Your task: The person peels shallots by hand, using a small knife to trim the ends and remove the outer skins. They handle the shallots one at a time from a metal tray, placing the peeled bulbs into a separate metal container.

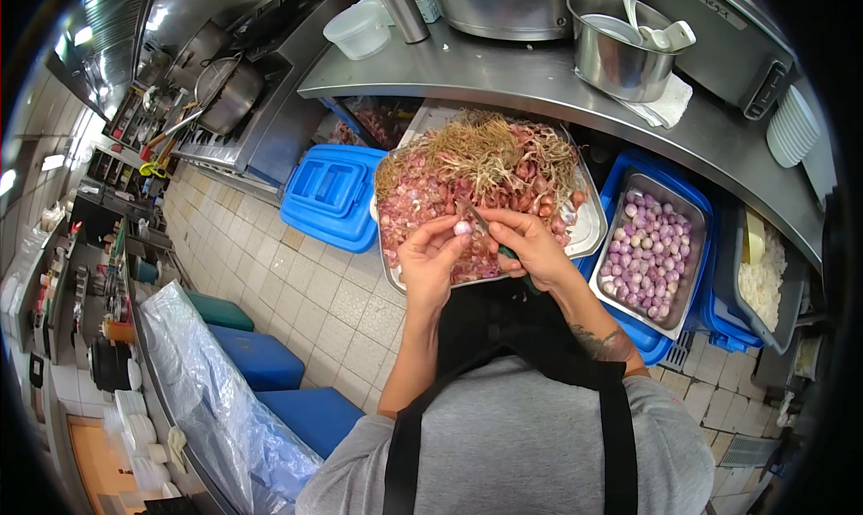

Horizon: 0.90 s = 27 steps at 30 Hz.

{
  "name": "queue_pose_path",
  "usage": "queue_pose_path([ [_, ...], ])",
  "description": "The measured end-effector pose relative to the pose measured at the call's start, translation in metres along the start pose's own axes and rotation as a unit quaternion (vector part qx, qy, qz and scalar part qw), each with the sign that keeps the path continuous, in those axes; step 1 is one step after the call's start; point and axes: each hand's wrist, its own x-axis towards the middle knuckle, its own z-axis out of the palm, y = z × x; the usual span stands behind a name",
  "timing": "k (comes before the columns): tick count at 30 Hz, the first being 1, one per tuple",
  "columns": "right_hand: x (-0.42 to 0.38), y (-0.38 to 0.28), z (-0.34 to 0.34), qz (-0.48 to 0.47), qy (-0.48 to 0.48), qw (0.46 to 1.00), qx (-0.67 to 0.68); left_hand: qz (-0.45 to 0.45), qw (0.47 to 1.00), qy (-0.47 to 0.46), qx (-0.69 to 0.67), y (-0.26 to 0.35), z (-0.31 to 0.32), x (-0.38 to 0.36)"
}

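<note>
L hand [428, 254]: thumb + fingers pinched on one small shallot [462, 228], pale w/ purple tint, looks bare of dry skin. R hand [532, 245]: closed round the handle of a small knife [477, 216], blade just beside the shallot (contact? can't tell). Hands near each other, over the near part of the tray [590, 232]; shallot held up btwn them.

Step in hand, my reading: peeling/trimming one shallot. Next move calls for steady L pinch, short controlled blade strokes, L fingertips clear of edge.

Tray contents: loose reddish skins [409, 214] along L side; dry stems/roots [476, 151] heaped toward far edge; shallots still in skins [544, 200] toward R edge.

R of tray: metal pan [698, 245] of peeled shallots [649, 250], set on a blue bin [640, 333]. Past that, grey bin [789, 322] w/ white pieces [764, 286], ID unclear. L of tray: blue lid [333, 196].

Beyond tray: steel counter [485, 79]; plastic tub [358, 31] nr its L end, pot [616, 70] w/ utensils nr front edge, further R.
</note>
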Motion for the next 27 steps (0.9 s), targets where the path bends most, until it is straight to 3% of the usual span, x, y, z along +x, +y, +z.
queue_pose_path([
  [14,-0.006,-0.004,0.016,-0.146,0.017,0.954,-0.263,0.0,0.998,0.002,-0.069,-0.001,-0.005,0.002],
  [17,-0.006,-0.004,0.016,-0.114,0.005,0.972,-0.207,-0.021,0.998,0.016,-0.065,0.002,-0.001,0.001],
  [22,-0.006,-0.009,0.005,0.019,-0.047,0.999,0.01,-0.078,0.99,0.0,-0.117,0.005,0.0,0.001],
  [27,-0.006,-0.007,0.01,0.006,-0.026,0.999,-0.028,-0.079,0.99,0.009,-0.119,0.003,0.003,0.001],
])
